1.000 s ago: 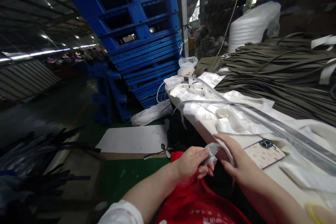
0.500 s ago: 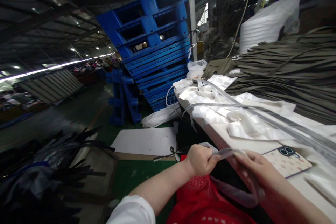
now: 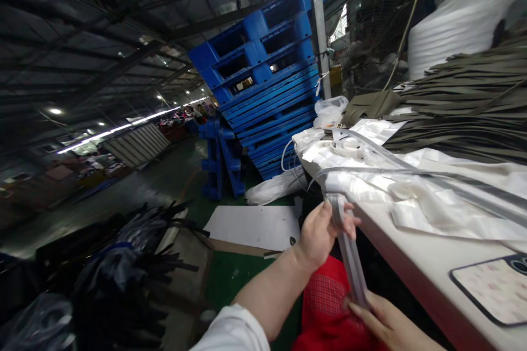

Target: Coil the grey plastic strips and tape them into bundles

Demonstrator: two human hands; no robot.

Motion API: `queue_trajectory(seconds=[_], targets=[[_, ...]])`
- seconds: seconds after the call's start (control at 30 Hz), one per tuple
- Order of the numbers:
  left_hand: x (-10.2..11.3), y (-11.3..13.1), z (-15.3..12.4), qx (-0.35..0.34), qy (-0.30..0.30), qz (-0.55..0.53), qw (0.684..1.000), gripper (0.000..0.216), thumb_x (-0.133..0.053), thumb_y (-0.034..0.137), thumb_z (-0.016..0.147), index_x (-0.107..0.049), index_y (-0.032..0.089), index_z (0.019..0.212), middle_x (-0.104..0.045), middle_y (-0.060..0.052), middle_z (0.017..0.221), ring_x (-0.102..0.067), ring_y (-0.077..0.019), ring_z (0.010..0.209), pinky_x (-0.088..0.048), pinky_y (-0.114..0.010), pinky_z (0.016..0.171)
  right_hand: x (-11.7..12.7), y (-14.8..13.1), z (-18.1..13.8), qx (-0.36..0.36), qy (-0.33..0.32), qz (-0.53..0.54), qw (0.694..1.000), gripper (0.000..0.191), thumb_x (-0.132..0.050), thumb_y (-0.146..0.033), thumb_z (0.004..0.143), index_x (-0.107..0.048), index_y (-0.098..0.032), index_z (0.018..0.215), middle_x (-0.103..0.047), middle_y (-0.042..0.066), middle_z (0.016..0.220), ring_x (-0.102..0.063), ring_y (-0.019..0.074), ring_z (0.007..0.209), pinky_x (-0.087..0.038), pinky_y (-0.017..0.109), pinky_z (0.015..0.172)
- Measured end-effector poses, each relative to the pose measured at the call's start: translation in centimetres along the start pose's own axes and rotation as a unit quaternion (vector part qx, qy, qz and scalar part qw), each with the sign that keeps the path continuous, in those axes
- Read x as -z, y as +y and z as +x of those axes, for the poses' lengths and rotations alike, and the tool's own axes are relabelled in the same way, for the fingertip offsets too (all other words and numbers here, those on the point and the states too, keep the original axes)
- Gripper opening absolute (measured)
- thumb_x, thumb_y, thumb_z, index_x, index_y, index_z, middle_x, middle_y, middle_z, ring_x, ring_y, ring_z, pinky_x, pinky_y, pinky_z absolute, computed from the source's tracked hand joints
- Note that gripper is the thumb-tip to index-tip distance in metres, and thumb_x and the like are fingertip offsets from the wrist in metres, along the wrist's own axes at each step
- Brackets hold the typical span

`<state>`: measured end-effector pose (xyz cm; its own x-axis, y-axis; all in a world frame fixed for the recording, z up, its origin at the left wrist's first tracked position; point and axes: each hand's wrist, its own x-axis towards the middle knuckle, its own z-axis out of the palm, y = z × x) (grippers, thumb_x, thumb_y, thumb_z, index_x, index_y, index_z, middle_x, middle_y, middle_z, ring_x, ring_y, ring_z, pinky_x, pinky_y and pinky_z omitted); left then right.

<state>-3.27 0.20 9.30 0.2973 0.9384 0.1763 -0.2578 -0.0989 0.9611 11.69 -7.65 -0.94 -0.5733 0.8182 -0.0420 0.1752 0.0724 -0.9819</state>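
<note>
A translucent greyish plastic strip (image 3: 352, 263) stretches between my two hands in front of the table edge. My left hand (image 3: 317, 233) grips its upper part, with the thumb on the near side and fingertips showing past the strip. Lower down, close to my red apron (image 3: 325, 296), my right hand (image 3: 381, 312) pinches the strip between thumb and fingers. More clear strips (image 3: 382, 171) run across the white table (image 3: 395, 247), over glossy white sheets (image 3: 358, 189). Part of the right hand is blurred.
A phone (image 3: 489, 290) lies near the table's right side. Olive-grey straps (image 3: 473, 104) are heaped at the back right. Blue pallets (image 3: 272, 88) are stacked beyond a metal pole (image 3: 320, 27). Dark strips (image 3: 123, 274) cover a stand at left; a white board (image 3: 255, 225) lies on the floor.
My hands have moved apart, the right one down toward the apron, the left one slightly up. The strip is now stretched straight between them. The view has shifted.
</note>
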Motion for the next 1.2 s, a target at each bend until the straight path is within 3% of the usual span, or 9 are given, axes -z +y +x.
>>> queue_trajectory(seconds=[0.1, 0.2, 0.27, 0.43, 0.7, 0.87, 1.0, 1.1, 1.2], targets=[[1.5, -1.2, 0.2, -0.175, 0.03, 0.345, 0.922, 0.059, -0.037, 0.065, 0.087, -0.063, 0.013, 0.1, -0.065, -0.014, 0.087, -0.06, -0.0286, 0.094, -0.039, -0.046, 0.097, 1.1, -1.0, -1.8, -0.019, -0.008, 0.073, 0.997, 0.044, -0.049, -0.059, 0.088, -0.064, -0.018, 0.08, -0.062, 0.003, 0.069, -0.056, 0.0173, 0.064, -0.049, 0.027, 0.062], [2.5, -3.2, -0.7, -0.174, -0.098, 0.52, 0.83, 0.063, -0.033, 0.07, 0.084, -0.065, 0.015, 0.08, -0.064, -0.015, 0.075, -0.061, -0.0291, 0.081, -0.045, -0.043, 0.081, 4.3, -1.8, -2.8, -0.051, 0.118, 0.129, 0.983, 0.046, -0.049, -0.06, 0.087, -0.065, -0.018, 0.085, -0.056, 0.001, 0.059, -0.052, 0.015, 0.055, -0.045, 0.025, 0.052], [2.2, -4.0, -1.5, -0.123, -0.154, 0.529, 0.825, 0.062, -0.028, 0.065, 0.088, -0.061, 0.018, 0.066, -0.058, -0.01, 0.063, -0.059, -0.0227, 0.067, -0.045, -0.036, 0.07, 6.5, -1.8, -2.6, -0.062, 0.182, 0.103, 0.976, 0.048, -0.049, -0.063, 0.085, -0.065, -0.018, 0.085, -0.058, 0.003, 0.06, -0.055, 0.0172, 0.055, -0.047, 0.027, 0.052], [0.4, -3.4, -2.4, 0.2, -0.138, 0.247, 0.938, 0.07, -0.022, 0.071, 0.088, -0.058, 0.016, 0.063, -0.043, 0.003, 0.04, -0.038, -0.0099, 0.035, -0.032, -0.024, 0.044, 8.1, -0.7, -1.0, 0.001, 0.319, -0.203, 0.926, 0.053, -0.062, -0.057, 0.078, -0.06, -0.02, 0.115, -0.065, 0.014, 0.116, -0.06, 0.0339, 0.106, -0.047, 0.047, 0.093], [-0.1, 0.3, -0.9, 0.355, -0.095, -0.15, 0.918, 0.067, -0.018, 0.056, 0.098, -0.059, 0.013, 0.067, -0.029, 0.009, 0.033, -0.026, -0.0059, 0.027, -0.045, -0.024, 0.053, 3.7, 0.3, 0.8, 0.041, 0.2, -0.129, 0.97, 0.032, -0.05, -0.037, 0.087, -0.056, -0.021, 0.114, -0.068, 0.009, 0.108, -0.064, 0.027, 0.097, -0.049, 0.04, 0.089], [-0.3, 2.0, 1.3, 0.132, -0.001, -0.211, 0.969, 0.052, -0.03, 0.049, 0.098, -0.064, 0.01, 0.09, -0.045, 0.006, 0.053, -0.047, -0.0073, 0.046, -0.048, -0.031, 0.085, 2.8, 1.0, 1.1, -0.001, 0.13, -0.014, 0.991, 0.036, -0.044, -0.053, 0.091, -0.061, -0.021, 0.094, -0.067, 0.004, 0.09, -0.061, 0.0243, 0.089, -0.048, 0.033, 0.083], [0.5, 0.9, 2.2, -0.091, 0.074, 0.018, 0.993, 0.05, -0.036, 0.055, 0.094, -0.06, 0.014, 0.111, -0.059, -0.002, 0.071, -0.059, -0.0164, 0.069, -0.042, -0.042, 0.098, 2.6, -0.2, -0.1, -0.021, 0.015, 0.062, 0.998, 0.046, -0.045, -0.061, 0.089, -0.056, -0.018, 0.076, -0.057, 0.0, 0.073, -0.052, 0.0166, 0.07, -0.045, 0.027, 0.068], [1.3, -0.9, 1.7, -0.186, 0.039, 0.332, 0.924, 0.058, -0.037, 0.059, 0.091, -0.056, 0.013, 0.12, -0.066, -0.015, 0.097, -0.06, -0.0284, 0.1, -0.037, -0.047, 0.102, 3.6, -2.0, -1.5, -0.031, -0.013, 0.143, 0.989, 0.043, -0.051, -0.059, 0.088, -0.058, -0.017, 0.079, -0.053, -0.001, 0.067, -0.045, 0.0116, 0.059, -0.039, 0.023, 0.056], [1.4, -2.3, 0.6, -0.202, -0.101, 0.54, 0.811, 0.066, -0.046, 0.067, 0.082, -0.062, 0.009, 0.11, -0.065, -0.023, 0.102, -0.059, -0.0364, 0.103, -0.041, -0.049, 0.094, 5.8, -3.0, -2.5, -0.04, 0.065, 0.217, 0.973, 0.041, -0.055, -0.057, 0.086, -0.062, -0.017, 0.082, -0.049, -0.003, 0.057, -0.04, 0.0098, 0.05, -0.034, 0.022, 0.049]])
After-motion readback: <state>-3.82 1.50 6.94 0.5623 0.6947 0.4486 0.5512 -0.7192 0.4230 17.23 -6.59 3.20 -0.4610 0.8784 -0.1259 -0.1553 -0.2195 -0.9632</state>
